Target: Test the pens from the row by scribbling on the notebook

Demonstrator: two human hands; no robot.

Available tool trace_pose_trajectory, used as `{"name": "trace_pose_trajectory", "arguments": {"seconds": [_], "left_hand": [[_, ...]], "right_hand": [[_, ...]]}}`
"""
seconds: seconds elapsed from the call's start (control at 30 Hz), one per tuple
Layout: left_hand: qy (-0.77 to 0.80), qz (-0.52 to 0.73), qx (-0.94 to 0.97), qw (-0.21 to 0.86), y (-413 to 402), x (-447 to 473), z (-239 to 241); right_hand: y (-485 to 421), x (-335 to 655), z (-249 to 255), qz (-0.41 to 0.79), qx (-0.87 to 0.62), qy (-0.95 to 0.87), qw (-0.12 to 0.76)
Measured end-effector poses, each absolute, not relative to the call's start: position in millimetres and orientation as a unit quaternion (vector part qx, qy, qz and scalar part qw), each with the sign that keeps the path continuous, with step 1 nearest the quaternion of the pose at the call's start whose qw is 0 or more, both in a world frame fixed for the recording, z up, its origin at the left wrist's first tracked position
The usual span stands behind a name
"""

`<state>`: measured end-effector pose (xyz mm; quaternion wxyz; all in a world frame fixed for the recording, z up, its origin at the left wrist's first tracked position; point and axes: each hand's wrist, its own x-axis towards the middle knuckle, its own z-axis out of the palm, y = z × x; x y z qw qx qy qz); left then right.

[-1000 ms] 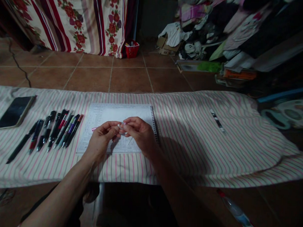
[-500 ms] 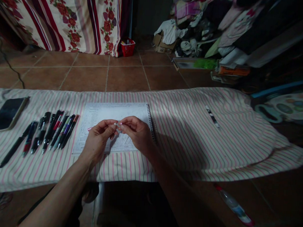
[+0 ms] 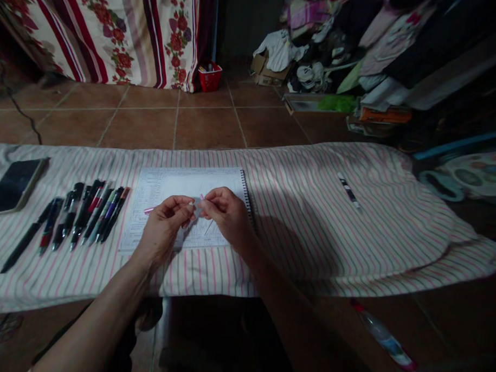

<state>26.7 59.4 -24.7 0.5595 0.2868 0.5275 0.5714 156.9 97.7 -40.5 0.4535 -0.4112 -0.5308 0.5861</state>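
My left hand (image 3: 167, 221) is closed in a pinch over the notebook, with a tiny pale thing at its fingertips that is too small to name. A pink pen part (image 3: 148, 210) shows beyond the back of that hand; whether it is held or lies on the paper I cannot tell. Just to the right, my right hand (image 3: 226, 211) pinches a small pink piece (image 3: 201, 197) between thumb and finger. Between the fingertips runs a narrow gap. Below them a thin white stick (image 3: 208, 227) rests on the spiral notebook (image 3: 179, 178), whose pages carry writing.
Left of the notebook lies a row of several pens (image 3: 84, 215), with a phone (image 3: 14, 186) farther left. A black-and-white pen (image 3: 348, 190) sits to the right on the striped cloth (image 3: 295, 225). On the floor are a plastic bottle (image 3: 385, 337) and a red basket (image 3: 210, 77).
My fingertips have drawn slightly apart, the right hand moving a little to the right. The small pink piece in it now points upward.
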Motion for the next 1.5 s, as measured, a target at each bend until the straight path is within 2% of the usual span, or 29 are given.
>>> {"name": "trace_pose_trajectory", "arguments": {"seconds": [0.2, 0.7, 1.17, 1.5], "left_hand": [[0.513, 0.555, 0.281, 0.591, 58.7, 27.1, -27.6], [0.529, 0.557, 0.263, 0.584, 60.2, 28.4, -26.3], [0.539, 0.543, 0.373, 0.526, 59.6, 28.8, -29.0], [0.536, 0.533, 0.379, 0.533, 58.9, 28.7, -29.9]], "right_hand": [[98.8, 155.9, -44.0, 0.595, -0.405, -0.528, 0.451], [98.9, 154.4, -45.7, 0.581, -0.411, -0.552, 0.434], [99.8, 154.8, -48.9, 0.553, -0.462, -0.551, 0.421], [100.8, 157.7, -46.2, 0.583, -0.418, -0.561, 0.413]]}}
